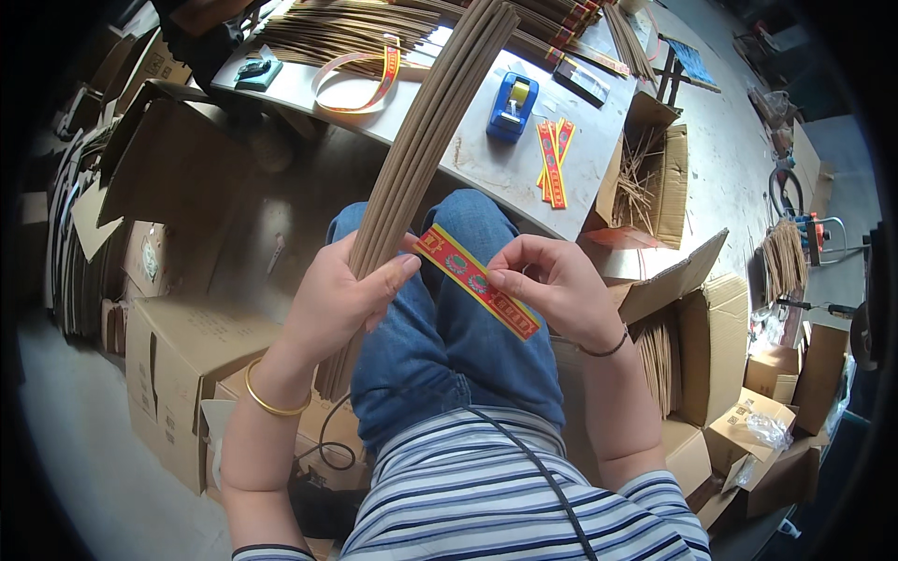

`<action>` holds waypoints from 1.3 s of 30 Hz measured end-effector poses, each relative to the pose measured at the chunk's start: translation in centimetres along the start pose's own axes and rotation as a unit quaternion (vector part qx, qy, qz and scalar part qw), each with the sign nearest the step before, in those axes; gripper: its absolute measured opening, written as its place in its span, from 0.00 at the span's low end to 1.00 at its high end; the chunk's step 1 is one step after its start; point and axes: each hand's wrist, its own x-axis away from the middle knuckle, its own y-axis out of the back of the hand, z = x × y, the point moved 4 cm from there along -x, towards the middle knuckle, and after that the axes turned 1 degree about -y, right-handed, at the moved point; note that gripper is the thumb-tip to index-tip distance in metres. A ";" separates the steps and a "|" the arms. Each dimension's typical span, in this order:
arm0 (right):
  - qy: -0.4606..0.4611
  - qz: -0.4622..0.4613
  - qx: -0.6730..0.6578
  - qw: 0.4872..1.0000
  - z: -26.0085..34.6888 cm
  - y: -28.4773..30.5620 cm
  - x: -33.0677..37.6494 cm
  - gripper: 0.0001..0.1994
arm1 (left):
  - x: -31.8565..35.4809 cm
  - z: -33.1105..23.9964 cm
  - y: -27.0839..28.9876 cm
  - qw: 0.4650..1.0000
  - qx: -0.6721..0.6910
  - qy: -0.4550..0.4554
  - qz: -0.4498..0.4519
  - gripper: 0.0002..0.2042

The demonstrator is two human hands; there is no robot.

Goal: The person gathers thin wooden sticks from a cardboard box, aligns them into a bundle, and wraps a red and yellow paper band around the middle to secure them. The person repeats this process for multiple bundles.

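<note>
My left hand (pixel 348 292) is closed round a bundle of long brown incense sticks (pixel 426 122), which slants from above my lap up over the table edge. My right hand (pixel 550 280) pinches a red and yellow paper label strip (pixel 465 273) between thumb and fingers. The strip's far end meets the bundle beside my left fingertips; whether it is fixed there I cannot tell. On the table, a blue tape dispenser (pixel 513 107) stands to the right of the bundle, and several more label strips (pixel 554 164) lie crossed near the table's right corner.
Piles of incense sticks (pixel 337 37) cover the far side of the white table (pixel 468 154). A looped label band (pixel 379 84) sits near its edge. Cardboard boxes (pixel 192 360) stand left; an open box of sticks (pixel 655 187) stands right, another (pixel 706 355) beside my right arm.
</note>
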 end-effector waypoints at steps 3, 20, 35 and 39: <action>0.014 0.006 0.089 0.996 0.5 -0.8 1.3 0.11 | 1.4 0.1 -0.2 1.000 -0.019 0.013 -0.012 0.11; 0.215 -0.033 -0.035 0.976 0.2 -5.1 3.8 0.06 | 5.4 -1.4 -3.7 0.960 -0.256 -0.112 -0.019 0.08; 0.277 -0.151 0.030 0.949 4.3 -5.8 7.4 0.09 | 7.6 -2.4 -5.2 0.806 -0.527 -0.228 -0.142 0.16; 0.268 -0.151 0.005 0.952 3.9 -5.9 7.1 0.05 | 7.9 -2.2 -5.3 0.790 -0.540 -0.240 -0.161 0.17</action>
